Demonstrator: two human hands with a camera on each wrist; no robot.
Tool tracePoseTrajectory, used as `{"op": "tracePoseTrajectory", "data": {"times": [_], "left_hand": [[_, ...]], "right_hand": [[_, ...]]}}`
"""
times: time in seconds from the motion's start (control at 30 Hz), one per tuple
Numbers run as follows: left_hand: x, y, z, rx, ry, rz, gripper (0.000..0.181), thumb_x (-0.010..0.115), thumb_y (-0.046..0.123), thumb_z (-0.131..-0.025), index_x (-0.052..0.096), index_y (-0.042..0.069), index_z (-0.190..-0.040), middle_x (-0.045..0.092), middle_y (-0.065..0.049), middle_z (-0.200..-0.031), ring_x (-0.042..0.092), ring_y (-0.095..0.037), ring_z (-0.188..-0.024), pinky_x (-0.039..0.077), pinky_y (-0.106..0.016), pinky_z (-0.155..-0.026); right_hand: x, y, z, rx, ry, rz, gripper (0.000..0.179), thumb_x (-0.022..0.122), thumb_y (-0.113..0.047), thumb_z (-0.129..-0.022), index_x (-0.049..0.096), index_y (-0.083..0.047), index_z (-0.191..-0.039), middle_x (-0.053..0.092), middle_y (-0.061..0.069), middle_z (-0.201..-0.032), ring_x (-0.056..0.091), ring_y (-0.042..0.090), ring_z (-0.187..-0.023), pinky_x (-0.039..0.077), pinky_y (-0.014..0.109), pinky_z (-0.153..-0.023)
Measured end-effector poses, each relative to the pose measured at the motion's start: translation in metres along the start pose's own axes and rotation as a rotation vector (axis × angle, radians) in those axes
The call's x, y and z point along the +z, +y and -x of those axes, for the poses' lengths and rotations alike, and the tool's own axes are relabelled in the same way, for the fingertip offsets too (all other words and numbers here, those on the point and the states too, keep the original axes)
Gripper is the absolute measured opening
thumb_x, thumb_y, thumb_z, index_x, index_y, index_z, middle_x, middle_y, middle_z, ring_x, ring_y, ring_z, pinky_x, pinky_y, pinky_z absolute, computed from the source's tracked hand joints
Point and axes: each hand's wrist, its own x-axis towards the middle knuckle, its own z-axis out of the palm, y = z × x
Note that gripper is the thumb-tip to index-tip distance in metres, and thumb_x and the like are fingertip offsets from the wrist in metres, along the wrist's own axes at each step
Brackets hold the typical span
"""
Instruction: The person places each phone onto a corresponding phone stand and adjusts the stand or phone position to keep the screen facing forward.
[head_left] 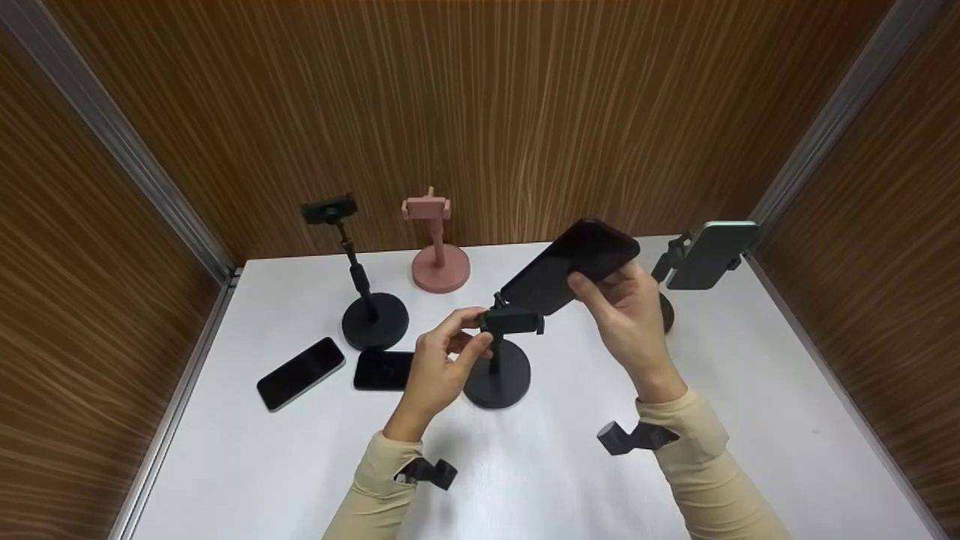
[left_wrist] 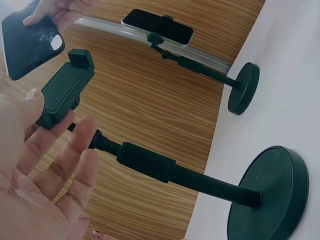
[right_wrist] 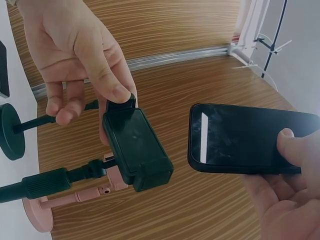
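Note:
My left hand (head_left: 442, 364) pinches one end of the clamp (head_left: 514, 322) on a dark green phone stand, thumb in front and fingers behind. The stand's round base (left_wrist: 272, 200) rests on the white table, and its clamp holds no phone. My right hand (head_left: 626, 319) grips a black smartphone (head_left: 574, 262) by its edge, thumb on the screen and fingers behind it. In the head view the phone is tilted, just beyond and right of the clamp. The right wrist view shows a gap between the phone (right_wrist: 240, 137) and the clamp (right_wrist: 137, 145).
At the right, another stand holds a phone (head_left: 712, 255). Toward the back left are a dark stand (head_left: 375, 321) and a pink stand (head_left: 440, 268). Two phones lie on the table, one at the left (head_left: 301, 373) and one (head_left: 382, 370) partly behind my left hand. Wood-patterned walls (head_left: 480, 112) surround the table.

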Motion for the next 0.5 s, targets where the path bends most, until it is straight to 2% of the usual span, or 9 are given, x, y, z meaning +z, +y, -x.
{"op": "tracePoseTrajectory", "data": {"times": [0.13, 0.3, 0.5], "left_hand": [[0.000, 0.000, 0.000, -0.002, 0.000, 0.001, 0.028, 0.072, 0.013, -0.104, 0.072, 0.008, -0.131, 0.079, -0.008, -0.114, 0.078, -0.014, -0.080, 0.062, -0.025, -0.076], [0.000, 0.000, 0.000, 0.002, 0.000, 0.004, 0.028, 0.072, 0.013, -0.104, 0.071, 0.007, -0.131, 0.079, -0.008, -0.115, 0.078, -0.013, -0.080, 0.063, -0.025, -0.076], [0.000, 0.000, 0.000, 0.011, 0.002, 0.006, 0.027, 0.073, 0.013, -0.103, 0.071, 0.006, -0.130, 0.079, -0.009, -0.114, 0.078, -0.015, -0.080, 0.063, -0.026, -0.076]], "right_hand": [[0.004, 0.001, 0.000, -0.007, -0.013, -0.012, 0.027, 0.067, 0.013, -0.098, 0.065, 0.002, -0.122, 0.081, -0.005, -0.107, 0.080, 0.012, -0.097, 0.066, 0.030, -0.087], [0.010, 0.002, 0.000, -0.026, -0.028, -0.006, 0.024, 0.067, 0.015, -0.096, 0.064, 0.008, -0.119, 0.079, -0.008, -0.105, 0.079, 0.010, -0.096, 0.065, 0.025, -0.086], [0.014, 0.004, -0.002, -0.039, -0.052, -0.017, 0.023, 0.066, 0.016, -0.096, 0.061, 0.014, -0.119, 0.078, -0.007, -0.107, 0.079, 0.010, -0.099, 0.065, 0.027, -0.088]]}}
